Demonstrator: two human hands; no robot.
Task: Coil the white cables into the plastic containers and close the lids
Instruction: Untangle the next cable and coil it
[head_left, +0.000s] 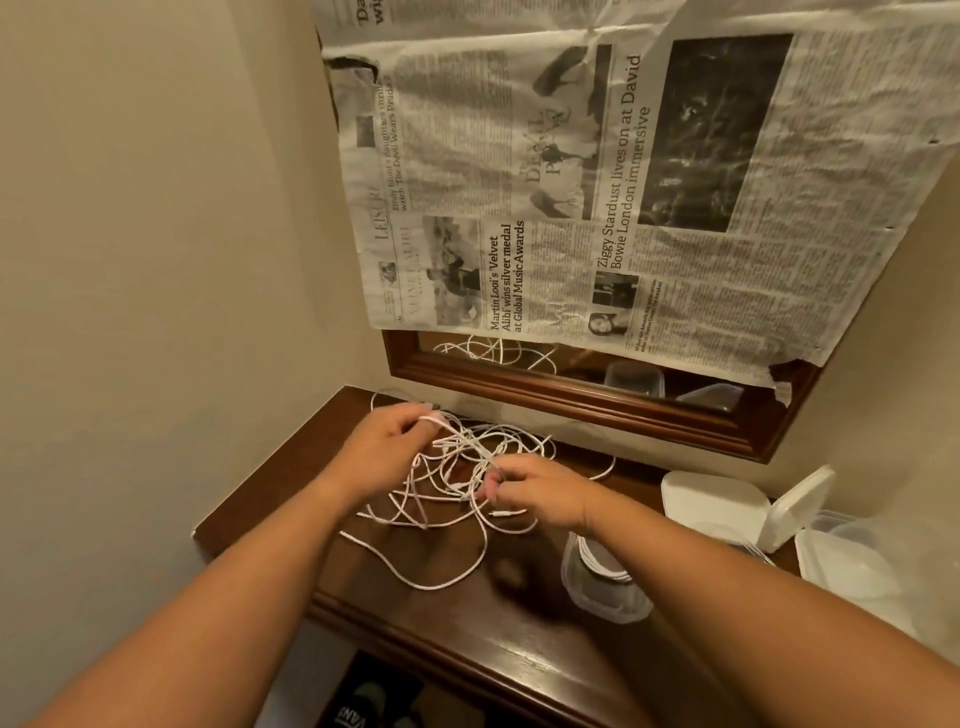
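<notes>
I work at the dark wooden bench (467, 649). The tangle of white cables (462, 460) lies loose at its back left corner, below the mirror covered with newspaper (597, 171). One plastic container (602, 587), beside my right forearm, holds a coiled cable; I cannot tell whether its lid is on. The open containers (852, 561) stand well apart at the right edge.

My left hand (384, 447) pinches a strand lifted at the far side of the tangle. My right hand (540, 493), fingers curled, pinches another strand at the near right side.

Procedure, as I judge it: isolate one cable first. Keep one end fixed and feed the strand back through each crossing (pulling only tightens knots). Coil only once it runs free.
</notes>
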